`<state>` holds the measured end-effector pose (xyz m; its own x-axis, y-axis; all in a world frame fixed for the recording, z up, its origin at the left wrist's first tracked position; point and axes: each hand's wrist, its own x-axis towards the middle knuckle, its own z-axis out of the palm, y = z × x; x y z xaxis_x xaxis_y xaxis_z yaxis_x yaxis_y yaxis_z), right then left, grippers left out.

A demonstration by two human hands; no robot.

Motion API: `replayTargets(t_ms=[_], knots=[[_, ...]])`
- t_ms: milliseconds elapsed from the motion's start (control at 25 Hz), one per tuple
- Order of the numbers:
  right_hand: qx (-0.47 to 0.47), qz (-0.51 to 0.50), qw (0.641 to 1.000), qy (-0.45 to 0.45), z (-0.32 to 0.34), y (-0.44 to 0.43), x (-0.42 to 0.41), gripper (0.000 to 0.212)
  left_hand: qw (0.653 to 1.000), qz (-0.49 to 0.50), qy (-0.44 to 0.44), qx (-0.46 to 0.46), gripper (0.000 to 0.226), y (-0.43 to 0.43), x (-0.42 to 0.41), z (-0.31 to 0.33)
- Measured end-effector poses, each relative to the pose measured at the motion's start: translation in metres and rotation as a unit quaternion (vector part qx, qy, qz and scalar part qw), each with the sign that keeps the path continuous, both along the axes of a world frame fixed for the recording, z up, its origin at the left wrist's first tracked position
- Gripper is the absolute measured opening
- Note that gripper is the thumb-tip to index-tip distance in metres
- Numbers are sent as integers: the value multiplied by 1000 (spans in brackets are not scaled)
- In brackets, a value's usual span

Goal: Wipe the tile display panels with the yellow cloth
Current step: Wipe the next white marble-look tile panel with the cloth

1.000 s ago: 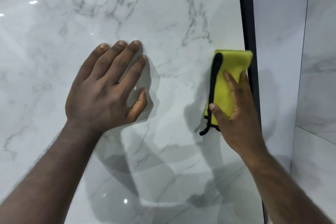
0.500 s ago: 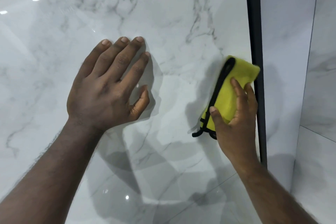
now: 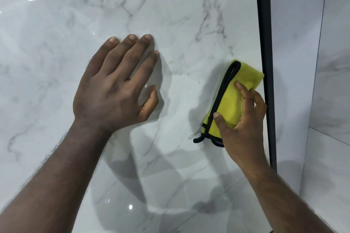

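A glossy white marble-patterned tile display panel (image 3: 180, 15) fills most of the view. My left hand (image 3: 117, 89) lies flat on it with fingers spread and straight. A folded yellow cloth (image 3: 233, 96) with black edging is pressed against the panel near its right edge. My right hand (image 3: 244, 123) holds the cloth there, thumb on its black border and fingers curled over the yellow face.
A black vertical frame strip (image 3: 266, 43) bounds the panel on the right, touching the cloth's corner. Beyond it stands another pale marble panel (image 3: 295, 62), and a further tiled surface (image 3: 333, 100) at the far right.
My right hand has slid the cloth downward along the panel's right edge, tilting it. My left hand has stayed flat on the panel.
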<state>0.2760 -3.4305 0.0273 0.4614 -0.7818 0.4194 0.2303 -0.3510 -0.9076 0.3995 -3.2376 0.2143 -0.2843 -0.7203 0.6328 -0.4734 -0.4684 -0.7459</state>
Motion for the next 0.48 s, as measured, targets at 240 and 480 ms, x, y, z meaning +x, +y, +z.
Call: replayTargets(t_ms=[240,480], knots=[[-63,-47,997,-9,3,21,3,68,1000,-7,2,5,52,1,1,1],[-150,-132,980,27,11,39,19,59,1000,-11,23,10,52,2,4,0]])
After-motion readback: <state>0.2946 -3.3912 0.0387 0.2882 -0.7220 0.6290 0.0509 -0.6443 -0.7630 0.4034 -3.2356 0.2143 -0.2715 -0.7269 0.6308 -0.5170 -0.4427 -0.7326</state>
